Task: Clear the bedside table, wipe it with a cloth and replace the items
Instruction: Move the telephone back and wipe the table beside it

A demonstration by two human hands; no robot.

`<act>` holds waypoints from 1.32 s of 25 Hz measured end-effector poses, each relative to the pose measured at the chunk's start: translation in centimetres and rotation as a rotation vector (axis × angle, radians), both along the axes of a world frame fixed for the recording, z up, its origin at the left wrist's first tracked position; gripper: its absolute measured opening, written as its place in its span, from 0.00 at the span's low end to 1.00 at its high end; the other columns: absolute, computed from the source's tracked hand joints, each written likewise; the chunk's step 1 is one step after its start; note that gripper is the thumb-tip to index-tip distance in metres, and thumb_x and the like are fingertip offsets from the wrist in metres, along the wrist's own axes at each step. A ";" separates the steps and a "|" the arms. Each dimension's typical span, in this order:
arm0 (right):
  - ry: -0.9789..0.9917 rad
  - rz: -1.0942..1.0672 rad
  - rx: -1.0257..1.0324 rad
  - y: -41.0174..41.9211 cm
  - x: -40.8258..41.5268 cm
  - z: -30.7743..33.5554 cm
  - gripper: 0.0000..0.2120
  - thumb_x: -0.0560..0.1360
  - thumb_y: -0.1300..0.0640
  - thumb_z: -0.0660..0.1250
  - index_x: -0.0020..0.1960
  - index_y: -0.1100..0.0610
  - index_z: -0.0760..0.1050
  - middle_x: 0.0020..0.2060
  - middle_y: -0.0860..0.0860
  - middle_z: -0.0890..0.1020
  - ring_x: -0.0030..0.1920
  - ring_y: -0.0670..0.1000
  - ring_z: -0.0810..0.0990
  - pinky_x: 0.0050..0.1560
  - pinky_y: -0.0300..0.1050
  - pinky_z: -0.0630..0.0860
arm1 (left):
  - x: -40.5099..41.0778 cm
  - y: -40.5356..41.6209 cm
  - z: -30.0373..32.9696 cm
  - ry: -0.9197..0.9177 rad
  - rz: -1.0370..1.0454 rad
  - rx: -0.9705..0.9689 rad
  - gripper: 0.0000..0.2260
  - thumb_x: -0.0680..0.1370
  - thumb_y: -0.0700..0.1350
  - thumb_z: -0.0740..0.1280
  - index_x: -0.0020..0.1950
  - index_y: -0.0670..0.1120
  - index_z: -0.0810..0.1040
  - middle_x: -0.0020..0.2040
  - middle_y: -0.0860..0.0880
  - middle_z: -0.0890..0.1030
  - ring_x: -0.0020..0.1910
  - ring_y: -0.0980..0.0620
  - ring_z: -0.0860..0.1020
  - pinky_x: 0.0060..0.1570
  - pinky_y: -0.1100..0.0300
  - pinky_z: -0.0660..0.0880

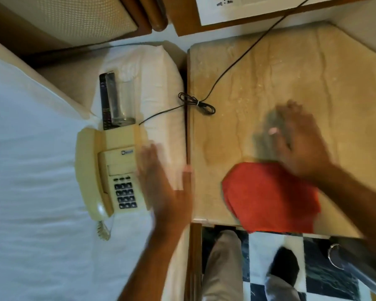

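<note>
While the bedside table (258, 68) sits bare on the right, all the stuff from it is parked on the bed (30, 192) to the left. Starting at that side: a cream corded phone (109, 170) lies on the white sheet with its long axis running near-to-far, handset along its left edge, keypad at the near end and the curly cord trailing off the near corner. Just past its far end, touching or nearly so, a black remote (105, 98) and a clear drinking glass (123, 101) lie side by side, both also lengthwise near-to-far, glass to the right of the remote, its thick base end toward the phone. A thin black cable (232, 64) runs from the phone's far right corner, bunches into a little tied loop at the table's left edge, then crosses the marble top diagonally to the far right. Left hand (167, 187) hovers by the phone's right side at the bed's edge, fingers spread and holding nothing, pretty blurred. On the table, an orange-red cloth (269, 198) lies flat at the near edge, slightly overhanging it. Right hand (300, 142) is just beyond the cloth's far right corner, fingers splayed open, blurred; can't tell if it touches the cloth.
</note>
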State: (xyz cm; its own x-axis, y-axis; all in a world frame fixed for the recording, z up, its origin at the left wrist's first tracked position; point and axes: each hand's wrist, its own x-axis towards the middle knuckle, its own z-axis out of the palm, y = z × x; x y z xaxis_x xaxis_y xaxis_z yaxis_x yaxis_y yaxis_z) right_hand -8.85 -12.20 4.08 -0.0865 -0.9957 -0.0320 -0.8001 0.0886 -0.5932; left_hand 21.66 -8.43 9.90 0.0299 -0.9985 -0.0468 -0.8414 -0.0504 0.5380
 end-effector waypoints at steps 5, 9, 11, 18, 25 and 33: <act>-0.589 0.078 0.266 0.3 21.8 6.0 0.22 0.78 0.41 0.67 0.63 0.56 0.77 0.53 0.53 0.82 0.52 0.52 0.80 0.54 0.52 0.79 | 21.3 -4.2 0.8 0.473 0.827 0.482 0.34 0.80 0.63 0.64 0.81 0.51 0.58 0.81 0.43 0.62 0.79 0.42 0.63 0.76 0.36 0.60; -0.560 -0.005 0.409 -0.2 29.9 7.1 0.35 0.65 0.24 0.67 0.58 0.50 0.75 0.52 0.48 0.78 0.52 0.48 0.76 0.49 0.47 0.79 | 20.0 -3.6 3.2 1.042 0.572 0.583 0.24 0.84 0.57 0.57 0.74 0.45 0.72 0.72 0.39 0.76 0.70 0.37 0.75 0.63 0.33 0.74; -0.528 -0.082 0.448 -0.3 30.7 6.9 0.41 0.59 0.22 0.69 0.61 0.49 0.72 0.54 0.47 0.75 0.55 0.49 0.75 0.52 0.48 0.79 | 19.2 -3.3 3.9 1.113 0.570 0.638 0.21 0.84 0.56 0.58 0.73 0.47 0.74 0.71 0.39 0.76 0.69 0.38 0.76 0.61 0.34 0.76; -1.058 -0.343 0.518 1.7 21.7 5.8 0.41 0.53 0.37 0.84 0.58 0.44 0.66 0.50 0.43 0.83 0.47 0.37 0.83 0.45 0.33 0.81 | 9.7 -3.2 5.3 0.984 0.408 0.661 0.46 0.58 0.60 0.83 0.73 0.50 0.73 0.67 0.38 0.79 0.65 0.32 0.78 0.60 0.26 0.73; -1.087 -0.548 0.346 2.2 3.4 8.4 0.45 0.43 0.36 0.86 0.56 0.46 0.77 0.46 0.43 0.88 0.44 0.44 0.87 0.41 0.44 0.85 | -8.0 -7.9 5.6 1.092 0.183 0.583 0.40 0.58 0.68 0.80 0.63 0.47 0.82 0.60 0.35 0.80 0.56 0.36 0.81 0.55 0.39 0.77; -0.987 -0.765 0.214 0.4 -13.5 5.6 0.41 0.45 0.38 0.85 0.54 0.50 0.80 0.45 0.46 0.88 0.43 0.47 0.88 0.39 0.43 0.84 | -22.0 -12.5 0.4 0.255 0.167 0.108 0.07 0.74 0.52 0.75 0.40 0.53 0.79 0.58 0.55 0.78 0.56 0.56 0.79 0.46 0.68 0.72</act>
State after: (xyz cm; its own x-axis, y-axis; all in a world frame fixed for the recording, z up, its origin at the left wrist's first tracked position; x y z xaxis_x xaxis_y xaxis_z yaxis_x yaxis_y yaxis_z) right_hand -22.34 -11.79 9.65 -0.4835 -0.6689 -0.5647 0.2707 0.4993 -0.8231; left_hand -0.39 -20.96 10.27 0.1670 -0.9695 -0.1792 -0.6551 -0.2449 0.7147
